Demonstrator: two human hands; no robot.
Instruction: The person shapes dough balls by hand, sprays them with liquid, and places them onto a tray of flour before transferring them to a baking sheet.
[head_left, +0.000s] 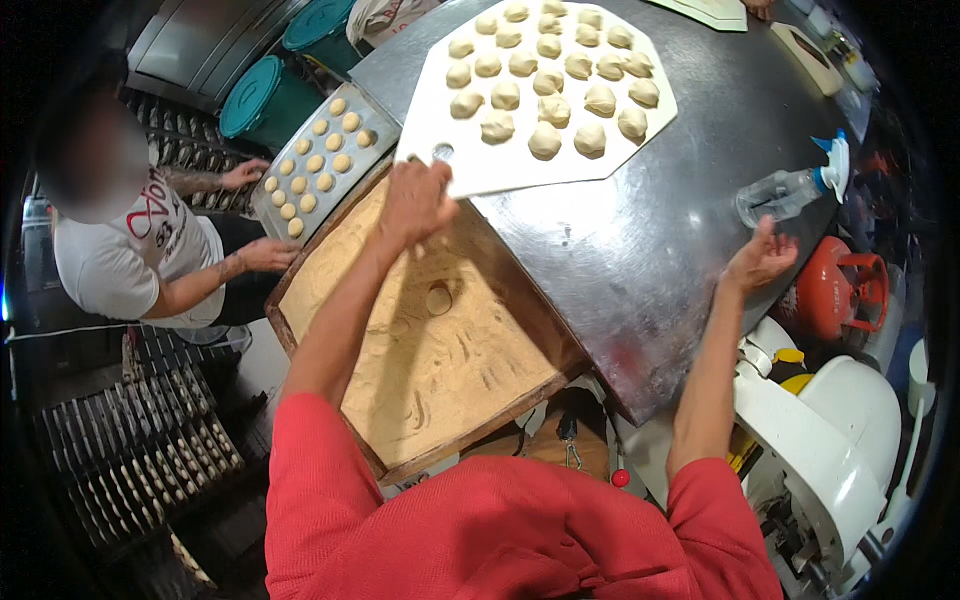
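Observation:
My left hand is closed on the near-left corner of a white board, beside its hole. Several pale dough balls sit in rough rows across that board, which rests on a metal table. Over the table's right side, my right hand has its fingers apart and holds nothing. Just beyond its fingertips lies a clear spray bottle with a blue and white head; whether they touch it I cannot tell. Beneath my left forearm is a wooden tray of tan crumbs, with one round dough piece in it.
At left a co-worker holds a metal baking tray of round dough pieces. Behind are green lidded bins. Racks of loaded trays stand lower left. A red gas cylinder and a white machine are at right.

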